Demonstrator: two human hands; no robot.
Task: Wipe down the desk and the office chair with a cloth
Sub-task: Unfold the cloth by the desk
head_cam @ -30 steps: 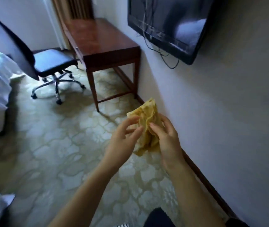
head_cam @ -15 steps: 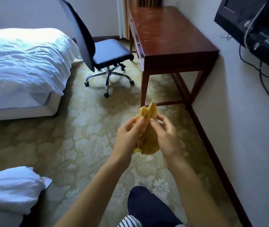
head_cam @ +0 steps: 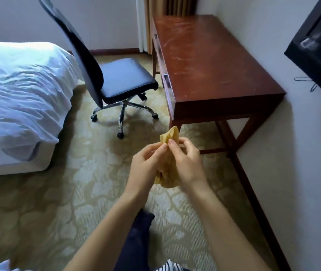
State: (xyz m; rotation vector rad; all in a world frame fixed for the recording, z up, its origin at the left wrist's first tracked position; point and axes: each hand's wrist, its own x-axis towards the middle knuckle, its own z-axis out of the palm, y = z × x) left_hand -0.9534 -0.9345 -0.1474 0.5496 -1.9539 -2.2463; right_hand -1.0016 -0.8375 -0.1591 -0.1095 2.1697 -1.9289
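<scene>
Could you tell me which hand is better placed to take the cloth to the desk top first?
Probably the right hand: it grips the yellow cloth together with the left hand, and the desk lies ahead on its side.

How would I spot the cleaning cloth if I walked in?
Find the brown wooden desk along the right wall. Short of its near end, the left hand and right hand hold the cloth above the carpet. It is the only yellow, crumpled thing.
</scene>
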